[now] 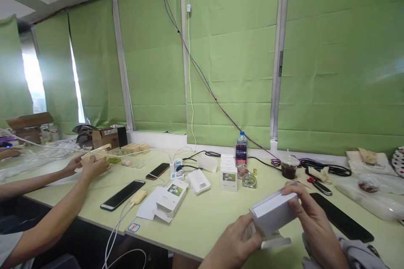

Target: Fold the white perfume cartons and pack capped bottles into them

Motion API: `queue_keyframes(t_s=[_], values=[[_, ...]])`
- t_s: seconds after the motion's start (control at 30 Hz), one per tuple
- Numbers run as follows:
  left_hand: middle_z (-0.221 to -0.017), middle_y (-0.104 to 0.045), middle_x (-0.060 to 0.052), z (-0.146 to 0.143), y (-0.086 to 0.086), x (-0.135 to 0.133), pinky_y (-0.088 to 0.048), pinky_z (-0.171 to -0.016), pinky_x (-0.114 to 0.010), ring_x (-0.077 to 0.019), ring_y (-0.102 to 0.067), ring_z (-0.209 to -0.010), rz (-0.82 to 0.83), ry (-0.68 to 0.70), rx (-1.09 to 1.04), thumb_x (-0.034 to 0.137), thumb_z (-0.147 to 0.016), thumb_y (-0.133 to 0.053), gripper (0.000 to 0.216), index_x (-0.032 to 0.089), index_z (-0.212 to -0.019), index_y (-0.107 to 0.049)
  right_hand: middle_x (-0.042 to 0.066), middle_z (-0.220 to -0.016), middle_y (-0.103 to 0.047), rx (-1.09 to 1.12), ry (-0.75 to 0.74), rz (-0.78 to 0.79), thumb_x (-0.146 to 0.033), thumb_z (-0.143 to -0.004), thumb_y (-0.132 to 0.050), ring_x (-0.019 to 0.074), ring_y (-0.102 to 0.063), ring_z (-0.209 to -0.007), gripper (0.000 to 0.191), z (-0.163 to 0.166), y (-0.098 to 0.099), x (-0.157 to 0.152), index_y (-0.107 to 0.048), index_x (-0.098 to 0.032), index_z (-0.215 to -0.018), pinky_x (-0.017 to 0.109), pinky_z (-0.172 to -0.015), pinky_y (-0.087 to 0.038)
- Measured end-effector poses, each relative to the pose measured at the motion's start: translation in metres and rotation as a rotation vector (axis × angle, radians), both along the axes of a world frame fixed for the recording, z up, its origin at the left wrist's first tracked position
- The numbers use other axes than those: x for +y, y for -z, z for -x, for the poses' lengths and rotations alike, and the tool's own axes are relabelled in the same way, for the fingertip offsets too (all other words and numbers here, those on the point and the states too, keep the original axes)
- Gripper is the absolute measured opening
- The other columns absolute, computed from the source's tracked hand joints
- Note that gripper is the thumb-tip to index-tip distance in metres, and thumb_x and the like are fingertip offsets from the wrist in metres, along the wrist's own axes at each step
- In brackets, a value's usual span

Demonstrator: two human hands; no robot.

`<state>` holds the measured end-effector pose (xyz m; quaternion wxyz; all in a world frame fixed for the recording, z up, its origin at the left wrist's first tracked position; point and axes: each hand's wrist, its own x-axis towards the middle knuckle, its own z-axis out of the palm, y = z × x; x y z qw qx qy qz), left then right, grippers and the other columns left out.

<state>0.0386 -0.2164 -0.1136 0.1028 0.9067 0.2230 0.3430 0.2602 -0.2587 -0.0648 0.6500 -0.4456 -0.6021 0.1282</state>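
Observation:
A small white cardboard box (pixel 274 214) is held between my two hands above the front of the table. My left hand (pixel 235 239) pinches its lower left end, near a loose flap (pixel 276 241) that hangs open beneath. The fingers of my right hand (pixel 307 210) close over the box's upper right end. Beyond, a row of white boxes (pixel 229 180) with a green picture stands on the table. To the left, another printed box (pixel 172 197) lies with its flap open, beside a white box with a barcode (pixel 198 182).
At the left a co-worker's hands (pixel 93 164) hold a pale object. Phones (pixel 123 195), a power strip (pixel 177 169) and cables lie mid-table. A bottle (pixel 242 149), a cup of dark drink (pixel 289 166), a black phone-like slab (pixel 342 217) and plastic bags (pixel 372 195) stand or lie rightward.

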Motion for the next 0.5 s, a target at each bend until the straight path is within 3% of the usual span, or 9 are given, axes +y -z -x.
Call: queue_keyframes(t_s=[0.23, 0.5], values=[[-0.123, -0.045, -0.015, -0.002, 0.025, 0.019, -0.058, -0.08, -0.034, -0.0249, -0.065, -0.1, -0.241, 0.001, -0.17, 0.024, -0.091, -0.054, 0.038, 0.028, -0.127, -0.043, 0.002, -0.106, -0.048, -0.208, -0.002, -0.058, -0.038, -0.093, -0.047, 0.0208, -0.049, -0.102, 0.015, 0.008, 0.002, -0.001, -0.058, -0.029, -0.096, 0.027, -0.084, -0.042], [-0.124, -0.036, -0.013, 0.005, 0.018, 0.023, -0.06, -0.08, -0.036, -0.023, -0.065, -0.097, -0.274, -0.085, -0.179, 0.025, -0.091, -0.053, 0.031, 0.027, -0.119, -0.039, 0.006, -0.11, -0.044, -0.585, 0.121, -0.224, -0.028, -0.091, -0.053, 0.0273, -0.043, -0.104, 0.012, -0.001, 0.001, -0.002, -0.059, -0.03, -0.101, 0.04, -0.085, -0.039]])
